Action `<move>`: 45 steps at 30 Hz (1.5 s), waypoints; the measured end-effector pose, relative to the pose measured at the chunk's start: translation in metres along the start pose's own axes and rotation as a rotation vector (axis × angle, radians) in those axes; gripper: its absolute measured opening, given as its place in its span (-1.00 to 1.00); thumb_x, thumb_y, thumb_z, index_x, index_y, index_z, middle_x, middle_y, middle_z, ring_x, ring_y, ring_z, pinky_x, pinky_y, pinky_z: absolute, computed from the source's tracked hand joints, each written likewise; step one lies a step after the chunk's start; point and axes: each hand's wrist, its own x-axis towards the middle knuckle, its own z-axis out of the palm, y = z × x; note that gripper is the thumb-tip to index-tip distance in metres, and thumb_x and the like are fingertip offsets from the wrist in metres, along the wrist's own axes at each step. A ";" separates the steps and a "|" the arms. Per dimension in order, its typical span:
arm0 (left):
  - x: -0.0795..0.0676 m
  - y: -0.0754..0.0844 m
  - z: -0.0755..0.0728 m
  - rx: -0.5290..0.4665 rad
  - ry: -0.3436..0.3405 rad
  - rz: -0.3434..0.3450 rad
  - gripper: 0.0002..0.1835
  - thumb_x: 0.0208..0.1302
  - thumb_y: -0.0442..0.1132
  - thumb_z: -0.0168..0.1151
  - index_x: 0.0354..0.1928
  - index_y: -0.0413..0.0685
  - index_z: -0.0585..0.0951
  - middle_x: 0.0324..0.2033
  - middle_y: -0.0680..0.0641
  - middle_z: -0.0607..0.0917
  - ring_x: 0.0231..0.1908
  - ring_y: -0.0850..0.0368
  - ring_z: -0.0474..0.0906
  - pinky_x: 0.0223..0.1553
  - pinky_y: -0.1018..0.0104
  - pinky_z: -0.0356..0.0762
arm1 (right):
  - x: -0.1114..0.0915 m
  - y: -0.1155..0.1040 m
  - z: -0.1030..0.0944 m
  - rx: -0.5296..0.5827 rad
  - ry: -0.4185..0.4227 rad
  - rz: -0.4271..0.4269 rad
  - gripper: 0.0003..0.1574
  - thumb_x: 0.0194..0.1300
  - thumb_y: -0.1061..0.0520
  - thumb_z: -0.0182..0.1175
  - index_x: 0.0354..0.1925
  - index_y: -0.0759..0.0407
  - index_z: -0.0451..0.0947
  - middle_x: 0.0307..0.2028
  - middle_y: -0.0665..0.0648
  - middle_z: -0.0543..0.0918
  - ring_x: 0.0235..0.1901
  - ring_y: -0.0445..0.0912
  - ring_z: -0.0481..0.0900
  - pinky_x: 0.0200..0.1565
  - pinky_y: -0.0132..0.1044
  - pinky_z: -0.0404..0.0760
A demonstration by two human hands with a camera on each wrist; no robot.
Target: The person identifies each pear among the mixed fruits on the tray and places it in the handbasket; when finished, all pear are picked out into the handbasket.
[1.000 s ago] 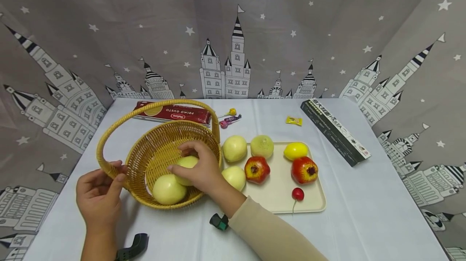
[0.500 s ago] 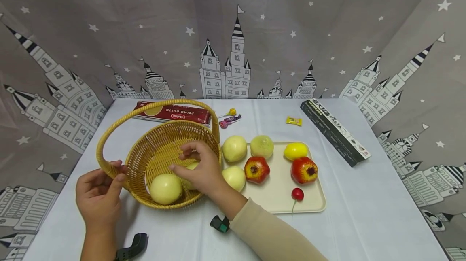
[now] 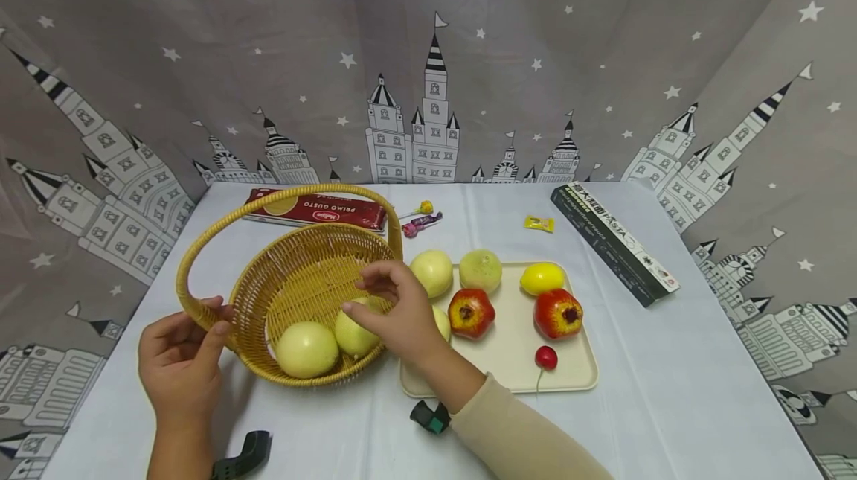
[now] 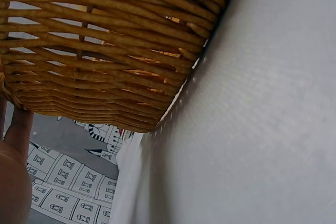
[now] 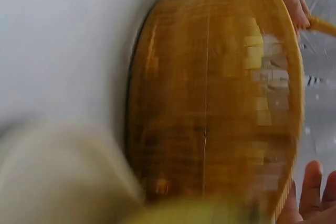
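My left hand [image 3: 184,361] grips the wicker basket [image 3: 308,279] at its left side, thumb and fingers round the foot of the tall handle [image 3: 194,257]. Two round pale yellow-green fruits [image 3: 307,350] lie at the near side of the basket's floor. Over its right rim is my right hand [image 3: 408,316], thumb and fingers spread apart and holding nothing; it partly covers the second pale fruit [image 3: 353,331]. In the right wrist view the woven wall [image 5: 210,93] is blurred, and my right fingers [image 5: 313,182] show beside the rim.
Right of the basket, a cream tray [image 3: 502,372] bears more pale fruits [image 3: 480,271], two pomegranates [image 3: 472,313], a lemon [image 3: 542,278] and a small red radish [image 3: 545,358]. Behind lie a red packet [image 3: 335,210], lollipops [image 3: 422,224], a yellow candy [image 3: 538,223] and a black pasta box [image 3: 609,242].
My right hand has let go of the second pale fruit in the basket and moved right, towards the rim. The left hand has stayed in place on the basket.
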 end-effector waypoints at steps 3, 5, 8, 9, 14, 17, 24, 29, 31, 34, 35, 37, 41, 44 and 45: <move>0.000 0.001 0.000 0.005 -0.001 -0.003 -0.52 0.01 -0.78 0.21 0.02 -0.59 0.33 -0.10 -0.47 0.60 -0.15 -0.09 0.67 -0.02 0.26 0.63 | -0.010 0.000 -0.023 -0.063 -0.038 0.017 -0.36 0.08 0.28 0.44 0.09 0.29 0.39 -0.03 0.22 0.53 -0.01 0.11 0.53 0.13 -0.06 0.57; 0.000 0.003 -0.001 0.013 -0.002 -0.003 -0.51 0.01 -0.78 0.21 0.02 -0.58 0.33 -0.10 -0.47 0.60 -0.14 -0.09 0.67 -0.02 0.26 0.63 | -0.017 0.002 -0.037 -0.132 -0.070 0.046 -0.30 0.03 0.26 0.48 0.11 0.22 0.40 -0.05 0.22 0.53 -0.02 0.10 0.53 0.11 -0.03 0.58; 0.001 0.005 -0.002 0.009 -0.004 0.009 -0.50 0.00 -0.78 0.22 0.02 -0.58 0.34 -0.10 -0.47 0.60 -0.15 -0.10 0.67 -0.02 0.27 0.63 | -0.027 0.004 -0.053 -0.272 -0.130 0.083 -0.24 -0.01 0.14 0.53 0.14 0.12 0.42 -0.05 0.14 0.55 -0.02 0.00 0.52 0.11 -0.10 0.56; 0.001 0.006 -0.002 -0.001 -0.008 0.016 -0.50 -0.01 -0.78 0.22 0.02 -0.58 0.34 -0.11 -0.47 0.60 -0.15 -0.10 0.67 -0.02 0.27 0.64 | -0.030 0.005 -0.057 -0.321 -0.154 0.089 -0.22 -0.01 0.08 0.53 0.15 0.08 0.42 -0.03 0.11 0.55 0.00 -0.05 0.51 0.13 -0.15 0.54; 0.001 0.004 -0.006 -0.034 -0.025 0.041 -0.51 -0.03 -0.79 0.22 0.00 -0.61 0.34 -0.13 -0.49 0.59 -0.17 -0.12 0.68 -0.04 0.26 0.65 | -0.040 0.011 -0.063 -0.537 -0.216 0.073 -0.13 -0.03 -0.15 0.51 0.20 -0.05 0.38 0.04 -0.07 0.51 0.05 -0.21 0.44 0.16 -0.24 0.48; 0.000 0.001 -0.007 -0.012 -0.026 0.040 -0.51 -0.02 -0.78 0.23 0.00 -0.60 0.34 -0.12 -0.48 0.60 -0.17 -0.10 0.68 -0.04 0.27 0.65 | -0.043 0.016 -0.062 -0.576 -0.201 0.058 -0.10 -0.04 -0.18 0.51 0.23 -0.06 0.36 0.07 -0.10 0.48 0.08 -0.23 0.42 0.16 -0.19 0.48; 0.000 -0.001 -0.005 0.008 -0.019 0.018 -0.51 0.00 -0.79 0.21 0.02 -0.59 0.33 -0.11 -0.47 0.60 -0.15 -0.10 0.67 -0.02 0.26 0.63 | -0.041 0.021 -0.059 -0.690 -0.210 0.034 0.02 -0.03 -0.26 0.47 0.31 -0.03 0.29 0.17 -0.13 0.43 0.17 -0.22 0.37 0.24 -0.14 0.41; 0.000 -0.001 -0.002 -0.007 -0.018 0.010 -0.52 0.01 -0.79 0.20 0.01 -0.59 0.33 -0.11 -0.47 0.60 -0.15 -0.10 0.67 -0.02 0.26 0.63 | -0.040 0.021 -0.057 -0.807 -0.219 0.078 0.22 -0.14 -0.27 0.53 0.41 -0.13 0.15 0.19 -0.10 0.44 0.16 -0.20 0.38 0.22 -0.13 0.42; 0.000 -0.001 -0.002 -0.009 -0.022 0.013 -0.53 0.01 -0.78 0.20 0.01 -0.59 0.33 -0.11 -0.47 0.60 -0.15 -0.10 0.67 -0.02 0.26 0.63 | -0.040 0.020 -0.057 -0.848 -0.231 0.105 0.29 -0.18 -0.27 0.55 0.43 -0.20 0.10 0.21 -0.09 0.44 0.14 -0.18 0.40 0.19 -0.13 0.45; 0.000 -0.001 -0.001 -0.020 -0.027 0.022 -0.53 0.01 -0.79 0.20 0.00 -0.59 0.34 -0.11 -0.47 0.60 -0.16 -0.11 0.67 -0.02 0.26 0.64 | -0.040 0.019 -0.057 -0.853 -0.238 0.135 0.31 -0.19 -0.26 0.56 0.44 -0.23 0.08 0.17 -0.07 0.47 0.07 -0.18 0.44 0.11 -0.15 0.51; 0.000 -0.001 -0.001 -0.022 -0.029 0.024 -0.53 0.00 -0.79 0.20 0.00 -0.59 0.34 -0.11 -0.47 0.60 -0.16 -0.11 0.67 -0.03 0.26 0.64 | -0.041 0.019 -0.057 -0.847 -0.236 0.142 0.30 -0.18 -0.24 0.56 0.44 -0.23 0.09 0.15 -0.07 0.48 0.04 -0.19 0.45 0.08 -0.15 0.52; 0.000 -0.002 -0.001 -0.029 -0.035 0.031 -0.52 0.00 -0.79 0.20 0.00 -0.59 0.34 -0.11 -0.47 0.60 -0.16 -0.11 0.67 -0.03 0.27 0.64 | -0.040 0.018 -0.059 -0.813 -0.223 0.153 0.24 -0.15 -0.20 0.54 0.43 -0.20 0.13 0.09 -0.07 0.52 -0.01 -0.20 0.46 0.05 -0.17 0.54; 0.000 -0.001 -0.001 -0.024 -0.036 0.032 -0.52 0.00 -0.79 0.20 0.00 -0.59 0.35 -0.11 -0.47 0.60 -0.16 -0.11 0.67 -0.03 0.27 0.64 | -0.039 0.014 -0.064 -0.694 -0.161 0.177 -0.01 -0.05 -0.12 0.49 0.33 -0.16 0.28 -0.03 -0.07 0.55 -0.08 -0.24 0.46 0.04 -0.22 0.53; 0.001 -0.001 0.000 -0.018 -0.032 0.029 -0.53 0.01 -0.79 0.20 0.01 -0.59 0.34 -0.11 -0.47 0.60 -0.16 -0.10 0.67 -0.03 0.27 0.64 | -0.035 0.009 -0.068 -0.575 -0.105 0.162 -0.23 0.00 -0.09 0.48 0.18 -0.09 0.44 -0.04 -0.06 0.57 -0.06 -0.25 0.46 0.09 -0.23 0.51; 0.001 0.000 0.001 -0.022 -0.030 0.028 -0.53 0.01 -0.79 0.20 0.01 -0.59 0.34 -0.11 -0.47 0.60 -0.16 -0.10 0.67 -0.03 0.27 0.64 | -0.033 0.006 -0.069 -0.536 -0.089 0.147 -0.29 0.01 -0.08 0.49 0.13 -0.06 0.48 -0.05 -0.06 0.58 -0.05 -0.25 0.47 0.11 -0.23 0.51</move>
